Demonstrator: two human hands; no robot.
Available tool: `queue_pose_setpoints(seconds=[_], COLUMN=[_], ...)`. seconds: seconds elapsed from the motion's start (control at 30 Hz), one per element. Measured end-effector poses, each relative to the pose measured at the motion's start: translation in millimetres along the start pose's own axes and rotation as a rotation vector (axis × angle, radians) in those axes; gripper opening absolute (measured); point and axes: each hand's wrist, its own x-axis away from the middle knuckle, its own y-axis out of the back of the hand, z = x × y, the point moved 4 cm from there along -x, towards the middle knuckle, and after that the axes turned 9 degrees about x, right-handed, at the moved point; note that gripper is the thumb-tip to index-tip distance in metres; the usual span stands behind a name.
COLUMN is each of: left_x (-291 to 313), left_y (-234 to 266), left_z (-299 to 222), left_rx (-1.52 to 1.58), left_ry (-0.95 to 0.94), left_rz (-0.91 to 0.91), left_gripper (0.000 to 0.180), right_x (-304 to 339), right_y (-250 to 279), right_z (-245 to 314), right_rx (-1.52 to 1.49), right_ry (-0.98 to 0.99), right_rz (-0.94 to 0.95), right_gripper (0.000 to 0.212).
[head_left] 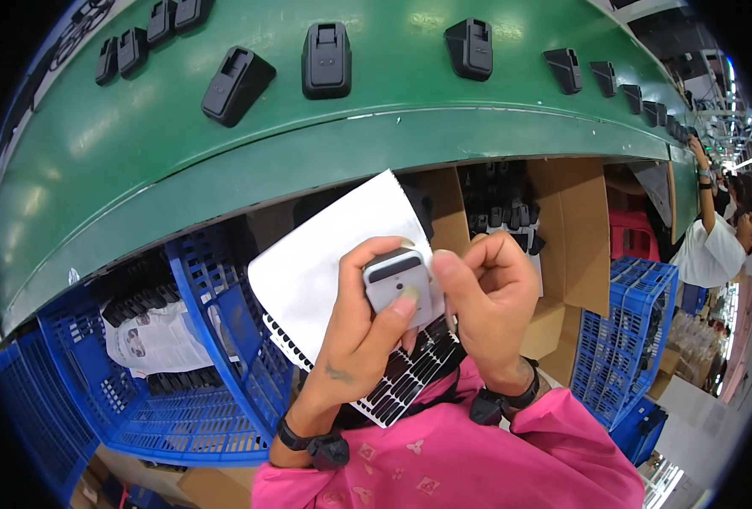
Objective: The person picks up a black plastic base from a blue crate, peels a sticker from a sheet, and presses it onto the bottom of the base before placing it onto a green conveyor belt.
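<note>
Pink clothing (410,467) nearest. We clamp grey device (386,291) in left hand (357,329), over white sheet (329,250); right hand (499,305) pinched beside it, contents unclear. If left grip loosens, device could slip.

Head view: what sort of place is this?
Probably a factory assembly line: a long green work surface carries spaced-out black plastic wedge-shaped units, and blue latticed plastic crates stand nearby.
</note>
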Motion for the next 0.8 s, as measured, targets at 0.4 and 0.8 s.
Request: queue_pose_setpoints(seconds=[0.4, 0.8], left_x=[-0.9, 5.0], left_y=[-4.6, -2.1], left_z=[3.4, 5.9], left_rx=[0.053, -0.094], left_ry=[-0.151, -0.182], left_rz=[0.008, -0.012], left_gripper=[0.048, 0.045], right_x=[25.3, 14.6], right_y=[4.3, 18.1], right_z=[-22.6, 11.9], right_rx=[0.072, 0.454], right_ry=[-0.064, 0.208], right_rz=[0.244, 0.256], right_gripper=[0.017, 0.023])
